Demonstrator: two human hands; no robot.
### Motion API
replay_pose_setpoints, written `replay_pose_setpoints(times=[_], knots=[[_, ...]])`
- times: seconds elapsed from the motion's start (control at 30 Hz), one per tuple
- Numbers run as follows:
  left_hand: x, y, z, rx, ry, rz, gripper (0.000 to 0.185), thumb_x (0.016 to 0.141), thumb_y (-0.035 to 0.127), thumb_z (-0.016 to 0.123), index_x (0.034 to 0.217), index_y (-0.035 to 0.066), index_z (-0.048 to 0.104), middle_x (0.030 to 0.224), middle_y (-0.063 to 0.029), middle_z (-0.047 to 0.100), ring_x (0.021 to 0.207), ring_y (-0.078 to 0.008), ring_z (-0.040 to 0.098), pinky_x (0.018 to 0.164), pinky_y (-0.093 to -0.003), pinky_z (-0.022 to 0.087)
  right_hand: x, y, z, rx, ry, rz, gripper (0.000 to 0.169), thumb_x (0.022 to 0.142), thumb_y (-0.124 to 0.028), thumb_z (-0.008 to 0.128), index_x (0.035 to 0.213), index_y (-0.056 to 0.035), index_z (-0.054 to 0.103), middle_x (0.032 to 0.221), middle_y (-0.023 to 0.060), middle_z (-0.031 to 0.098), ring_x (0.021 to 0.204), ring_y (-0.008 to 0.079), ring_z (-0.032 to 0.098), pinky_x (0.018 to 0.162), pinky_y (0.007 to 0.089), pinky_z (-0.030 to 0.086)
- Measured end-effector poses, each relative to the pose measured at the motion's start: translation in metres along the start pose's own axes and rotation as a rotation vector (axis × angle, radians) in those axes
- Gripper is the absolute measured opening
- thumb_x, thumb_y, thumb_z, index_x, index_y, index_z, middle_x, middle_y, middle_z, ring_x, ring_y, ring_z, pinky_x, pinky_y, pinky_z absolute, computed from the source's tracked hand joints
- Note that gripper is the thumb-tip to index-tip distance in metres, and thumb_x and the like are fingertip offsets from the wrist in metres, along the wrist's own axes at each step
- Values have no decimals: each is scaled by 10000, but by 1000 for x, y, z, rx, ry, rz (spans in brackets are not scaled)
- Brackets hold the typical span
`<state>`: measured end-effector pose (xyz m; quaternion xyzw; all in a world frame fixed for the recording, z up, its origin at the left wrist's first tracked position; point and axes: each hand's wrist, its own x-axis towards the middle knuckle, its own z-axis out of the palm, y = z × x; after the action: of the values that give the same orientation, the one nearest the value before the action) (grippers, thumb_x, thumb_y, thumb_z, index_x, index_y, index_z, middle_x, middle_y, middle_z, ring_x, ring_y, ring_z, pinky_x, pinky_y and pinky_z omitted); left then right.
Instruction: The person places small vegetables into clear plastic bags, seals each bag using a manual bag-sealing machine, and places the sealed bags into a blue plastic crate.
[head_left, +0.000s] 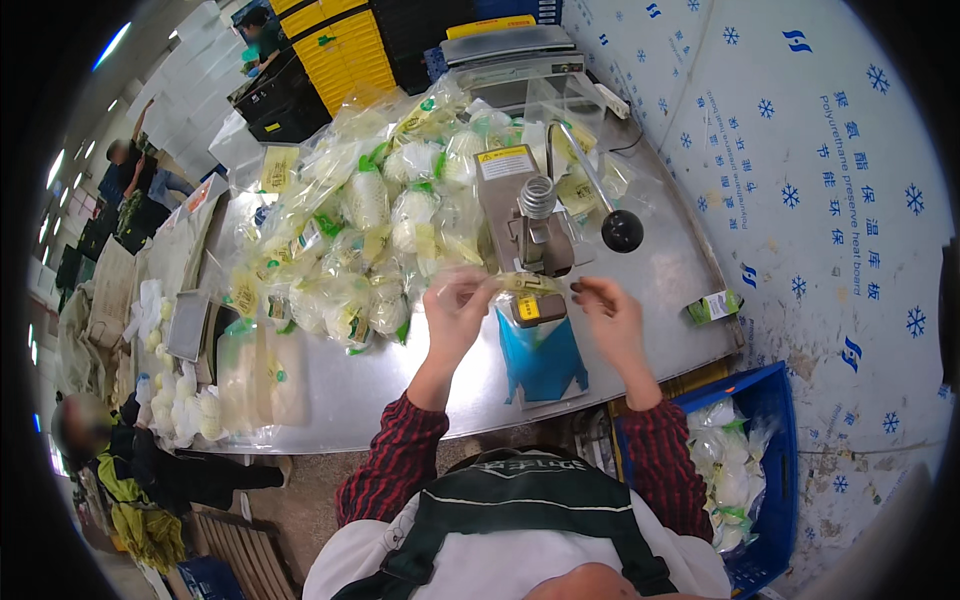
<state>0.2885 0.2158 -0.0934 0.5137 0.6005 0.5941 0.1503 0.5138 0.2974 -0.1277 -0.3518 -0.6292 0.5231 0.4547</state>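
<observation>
My left hand (457, 300) pinches the edge of a clear plastic bag (517, 283) with a yellowish printed panel, at the front of a lever-operated bench machine (517, 217). The fingers of my right hand (606, 300) are bent at the bag's right side; whether they touch it cannot be told. The machine has a metal spring (538, 196) and a lever with a black ball knob (622, 231). Below the bag are a small brown block with a yellow label (541, 309) and a blue sheet (544, 360). Left of the machine lies a heap of bagged, net-wrapped produce (390, 217).
A metal table (360, 397) bears a small green-and-white box (714, 307) at right and a scale (514, 64) at the back. A blue crate (784, 450) with bagged produce stands low right. A co-worker (127, 457) is at left; wall panels (795, 187) bound the right.
</observation>
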Motion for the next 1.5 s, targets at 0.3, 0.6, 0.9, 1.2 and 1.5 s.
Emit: replay_pose_setpoints(times=[0.3,0.6,0.9,1.2,1.5], knots=[[-6,9,-16,-204,-65,-306,158,840,90,710,889,-58,683,677,-67,652,531,-84,553,488,-229,423,15,-117,-9,552,-336,241,422,975,-284,502,1261,23,542,624,-46,463,527,69,447,482,203,331],[14,62,14,295,-128,350,146,733,-26,671,870,23,656,833,-121,629,666,-287,649,552,-330,508,-95,-29,-34,340,-273,425,223,972,-158,510,977,15,650,757,42,608,568,74,532,488,215,394],[-24,123,76,-198,-468,673,235,707,-6,734,923,31,649,960,-124,671,788,-283,668,615,-322,533,-97,-47,-44,-395,246,-188,285,898,-156,599,1127,11,570,988,87,612,905,192,592,820,323,476],[20,-35,-93,773,47,292,528,734,-60,672,1211,138,559,1147,-118,611,671,-205,643,504,-312,470,-206,-155,-152,-1384,822,55,253,881,-175,685,1099,-58,631,904,107,678,659,196,604,633,310,487],[52,-183,-52,1234,-636,372,796,737,7,624,1457,250,384,1307,-166,553,824,-332,649,615,-389,522,-114,-111,-68,-937,130,4,314,767,-108,766,1041,-21,641,878,119,693,607,216,629,600,319,489]])
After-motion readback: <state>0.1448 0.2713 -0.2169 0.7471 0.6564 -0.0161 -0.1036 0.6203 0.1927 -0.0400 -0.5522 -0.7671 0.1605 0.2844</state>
